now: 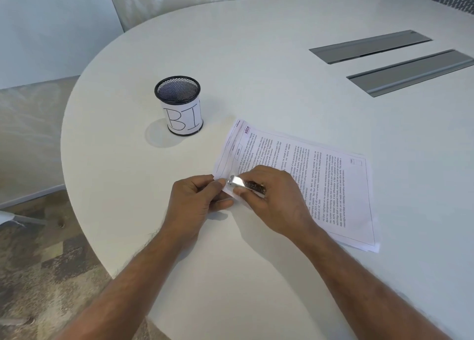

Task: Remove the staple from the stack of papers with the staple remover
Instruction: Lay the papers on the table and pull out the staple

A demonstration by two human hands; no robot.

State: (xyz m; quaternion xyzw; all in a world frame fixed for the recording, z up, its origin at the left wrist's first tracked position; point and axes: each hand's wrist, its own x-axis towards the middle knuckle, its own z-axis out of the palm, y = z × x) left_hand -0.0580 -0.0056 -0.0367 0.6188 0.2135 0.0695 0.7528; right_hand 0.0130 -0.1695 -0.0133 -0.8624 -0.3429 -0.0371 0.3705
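We're mid-pull: right hand [278,198] clamped on staple remover [246,184], tip at near-left corner of paper stack [302,180] on table [256,70]. Left hand [197,201] pinches that corner. Staple itself hidden. Next, prob. steady lever & lift w/o tearing

worktop [256,57]: smooth white surface, matt with a soft sheen
stack of papers [320,175]: thin white paper, matt, printed with black text
staple remover [242,182]: bright polished metal at the tip, glossy; darker patterned grip, material unclear
mesh cup [178,101]: black wire mesh, metal by its look, wrapped in a matt white paper label
cable trays [369,47]: grey brushed metal, satin finish
floor [38,262]: rough mottled carpet
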